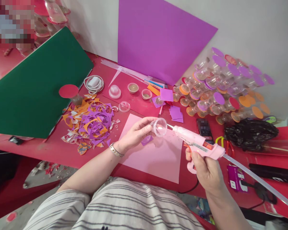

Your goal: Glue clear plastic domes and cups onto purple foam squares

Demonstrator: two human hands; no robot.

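My left hand is closed around a clear plastic cup, its round rim turned toward me. In my right hand is a pink hot glue gun, gripped by its handle, with the metal nozzle at the rim of the cup. A long clear glue stick runs out of the back of the gun. Below the cup a purple square with a clear round piece on it lies on a pink sheet, partly hidden by my left hand.
Orange and purple paper scraps are heaped at left, by a green board. Behind stand small filled cups, a clear dome lid and purple squares. Stacked clear cup pieces and a black bag are at right.
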